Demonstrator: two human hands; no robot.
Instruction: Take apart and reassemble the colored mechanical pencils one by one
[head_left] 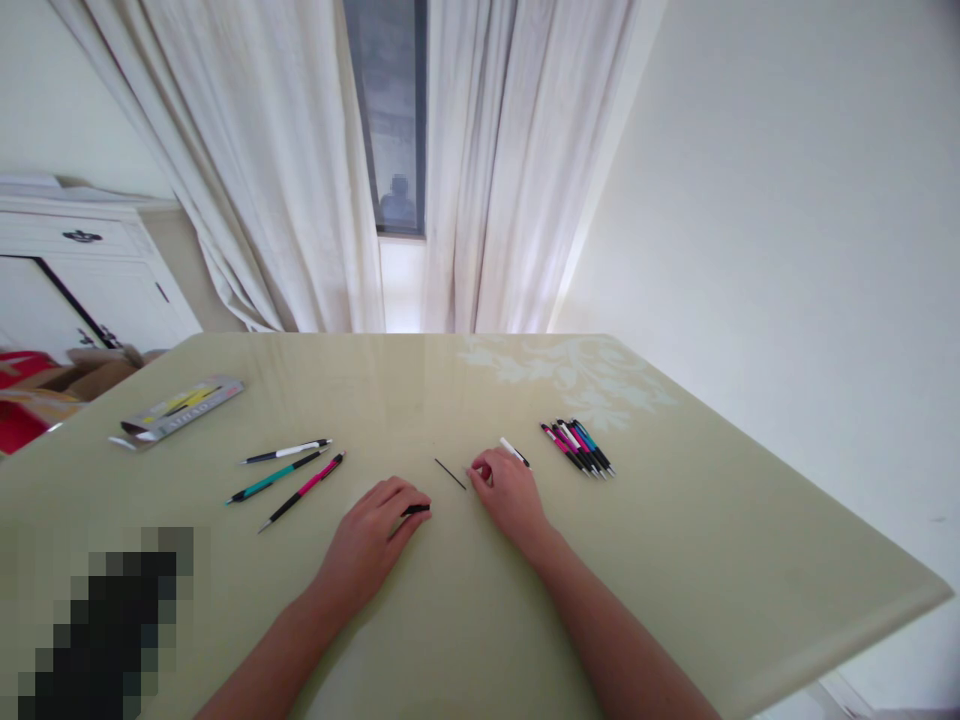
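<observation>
My left hand (pixel 375 525) rests on the table (pixel 675 520), fingers curled around a small black pen part (pixel 416 509). My right hand (pixel 508 490) lies a little to its right, closed on a white pen (pixel 514 451) whose end sticks out past the fingers. A thin black rod (pixel 450 473), like a pen refill, lies on the table between the two hands. Three pens lie left of my left hand: a white and black one (pixel 286 452), a teal one (pixel 276 477) and a pink one (pixel 302 490).
A bunch of several pink, teal and black pens (pixel 578 446) lies right of my right hand. A flat grey box (pixel 182 408) sits at the far left of the table. White curtains (pixel 300 170) and a white cabinet (pixel 82 270) stand behind.
</observation>
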